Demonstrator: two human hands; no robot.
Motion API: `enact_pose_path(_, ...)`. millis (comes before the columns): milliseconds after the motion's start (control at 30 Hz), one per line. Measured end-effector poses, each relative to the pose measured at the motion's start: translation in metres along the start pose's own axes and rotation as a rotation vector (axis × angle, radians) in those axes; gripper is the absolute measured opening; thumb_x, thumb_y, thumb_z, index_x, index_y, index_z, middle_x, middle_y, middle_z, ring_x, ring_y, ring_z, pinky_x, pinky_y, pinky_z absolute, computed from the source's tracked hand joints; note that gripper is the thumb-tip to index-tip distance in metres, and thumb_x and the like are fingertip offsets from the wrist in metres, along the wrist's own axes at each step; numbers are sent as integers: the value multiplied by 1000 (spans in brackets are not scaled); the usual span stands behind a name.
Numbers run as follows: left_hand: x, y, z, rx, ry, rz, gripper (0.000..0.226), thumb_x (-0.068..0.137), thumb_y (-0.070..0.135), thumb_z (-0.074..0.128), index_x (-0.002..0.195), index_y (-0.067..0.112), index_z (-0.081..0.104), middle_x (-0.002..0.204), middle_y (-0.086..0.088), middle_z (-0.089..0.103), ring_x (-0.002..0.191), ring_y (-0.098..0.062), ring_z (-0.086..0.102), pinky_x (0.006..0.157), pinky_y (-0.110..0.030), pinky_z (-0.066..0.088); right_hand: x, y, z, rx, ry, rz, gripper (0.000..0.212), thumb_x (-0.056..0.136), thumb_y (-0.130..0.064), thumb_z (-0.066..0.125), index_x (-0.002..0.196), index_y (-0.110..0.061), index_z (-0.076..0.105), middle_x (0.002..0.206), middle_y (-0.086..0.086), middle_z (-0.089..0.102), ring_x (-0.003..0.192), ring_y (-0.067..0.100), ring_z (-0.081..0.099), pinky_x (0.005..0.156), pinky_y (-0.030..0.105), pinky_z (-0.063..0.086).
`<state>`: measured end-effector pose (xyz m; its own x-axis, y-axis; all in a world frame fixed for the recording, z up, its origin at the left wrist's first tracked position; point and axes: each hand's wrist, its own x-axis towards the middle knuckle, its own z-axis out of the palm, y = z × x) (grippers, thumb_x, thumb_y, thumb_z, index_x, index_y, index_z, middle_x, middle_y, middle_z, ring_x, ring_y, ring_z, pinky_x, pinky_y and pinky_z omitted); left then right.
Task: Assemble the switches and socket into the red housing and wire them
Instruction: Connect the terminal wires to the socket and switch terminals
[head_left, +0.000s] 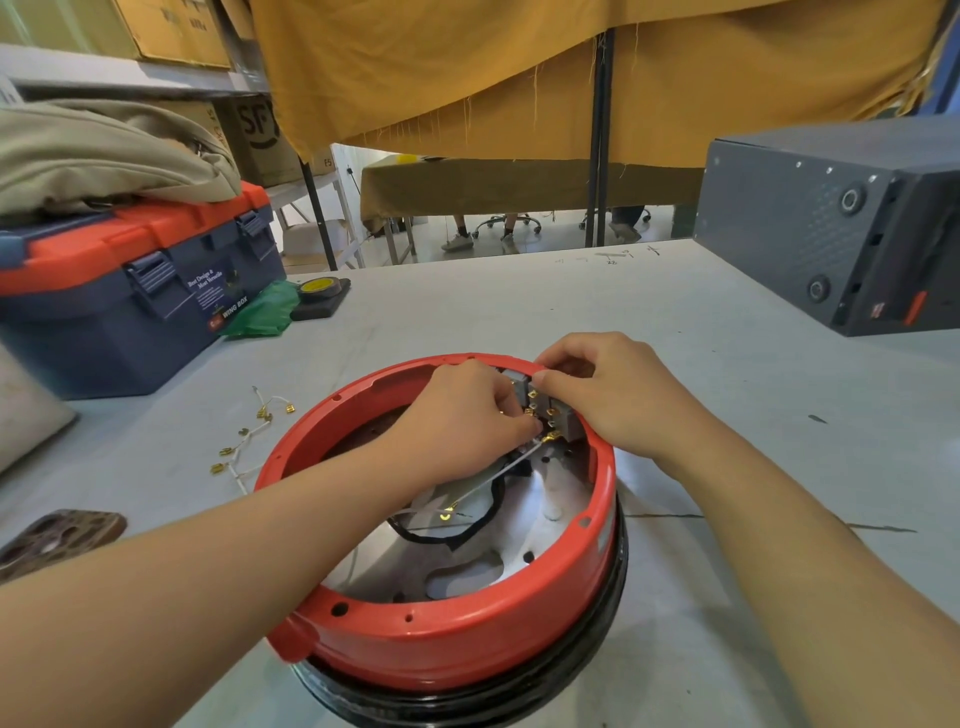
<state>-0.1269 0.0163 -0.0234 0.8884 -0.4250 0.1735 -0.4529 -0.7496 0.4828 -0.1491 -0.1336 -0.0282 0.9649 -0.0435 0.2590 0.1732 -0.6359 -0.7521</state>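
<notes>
Hands (545, 405) hide switches (545, 410) | housing (457, 639) | fingertips unclear

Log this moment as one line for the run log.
step: wiring | left hand: pinches white wire at grey switch block | right hand: grips block at round red plastic housing rim | spare wires: on table

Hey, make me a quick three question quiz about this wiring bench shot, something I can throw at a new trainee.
1. True or false: both hands are at the far inner wall of the red housing.
2. What lies loose on the table left of the housing: A) spare wires with gold terminals, B) a screwdriver, C) pliers?
3. Fill in: the left hand pinches a white ____ at the grey switch block.

Key
1. True; the right hand steadies the block from the rim side.
2. A, the spare wires.
3. wire.
</notes>
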Motion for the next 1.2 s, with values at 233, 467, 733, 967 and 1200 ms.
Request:
enact_pose_path(233, -1, 1, 2, -47, -8, -59, 16, 80, 23, 68, 72, 9, 69, 49, 9, 50, 42, -1, 46, 40, -8, 33, -1, -1, 0, 7, -4, -2, 15, 90, -23, 63, 101, -17, 71, 92, -2, 69, 86, 12, 62, 73, 19, 46)
enact_pose_path(467, -2, 1, 0, -85, -36, -106, 14, 81, 24, 67, 72, 13, 68, 58, 7, 58, 57, -8, 54, 49, -17, 40, 0, 1, 1, 36, 4, 0, 13, 89, -22, 64, 98, -16, 71, 87, -2, 68, 77, 9, 61, 69, 16, 48)
enact_pose_path(733, -2, 2, -7, -25, -91, -93, 13, 80, 24, 68, 71, 15, 69, 55, 9, 55, 50, -1, 47, 41, -7, 33, 1, 2, 4, -26, 51, -27, 11, 88, -21, 63, 94, -16, 72, 79, -7, 63, 70, 3, 56, 58, -1, 38)
enact_pose_path(967, -1, 5, -10, -38, -165, -116, 14, 80, 25, 68, 75, 12, 69, 63, 5, 60, 57, -7, 51, 55, -20, 40, 2, 3, 5, -19, 58, -27, 11, 88, -21, 64, 94, -17, 72, 79, -8, 62, 69, 0, 54, 59, -4, 37)
enact_pose_path(1200, 2, 6, -9, 24, -154, -65, 15, 80, 23, 66, 73, 10, 70, 60, 5, 57, 53, -7, 47, 47, -13, 35, 1, 3, 4, -13, 50, -20, 12, 89, -22, 63, 96, -18, 71, 82, -8, 63, 70, 0, 53, 58, -3, 37)
